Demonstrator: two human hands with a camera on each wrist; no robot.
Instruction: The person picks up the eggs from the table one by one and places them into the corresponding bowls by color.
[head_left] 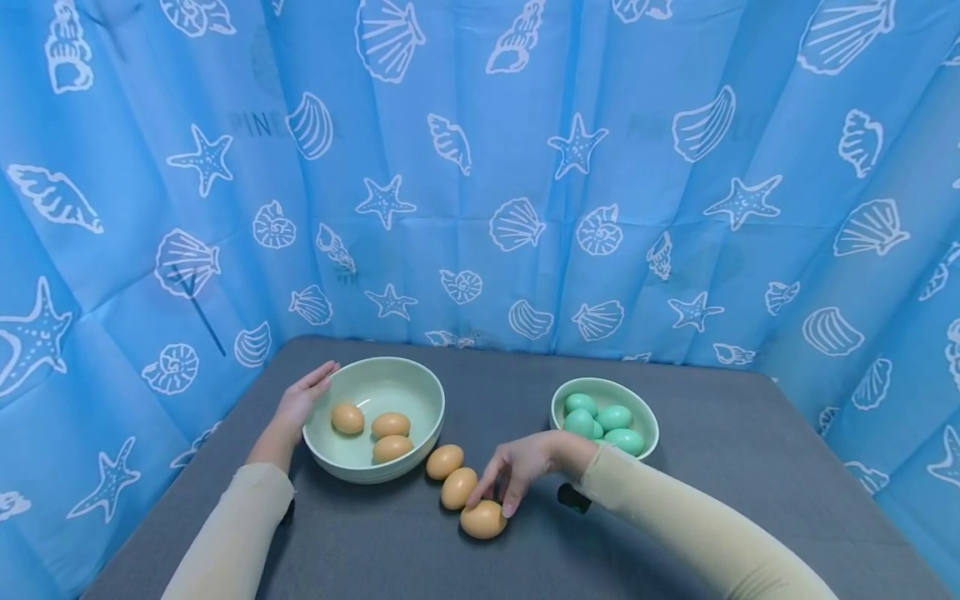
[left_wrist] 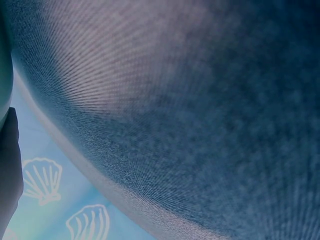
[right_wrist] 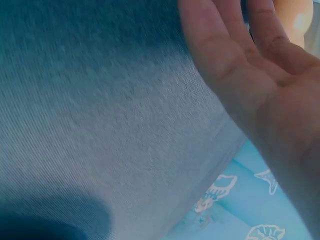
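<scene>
My left hand [head_left: 302, 398] lies with extended fingers against the left side of a large pale green bowl [head_left: 341, 371]. Three brown eggs, one of them the left egg [head_left: 347, 418], lie inside it. My right hand [head_left: 517, 468] reaches down and pinches the nearest brown egg [head_left: 483, 520] on the table, with a fingertip on each side. That egg ends a diagonal row with a middle egg [head_left: 459, 488] and a far egg [head_left: 445, 462]. In the right wrist view the hand [right_wrist: 280, 85] partly hides a brown egg [right_wrist: 302, 15].
A smaller pale bowl [head_left: 651, 421] with several green eggs stands behind my right forearm, which covers part of it. A dark grey cloth [head_left: 360, 550] covers the table. A blue curtain [head_left: 480, 183] with white shells hangs at the back and sides.
</scene>
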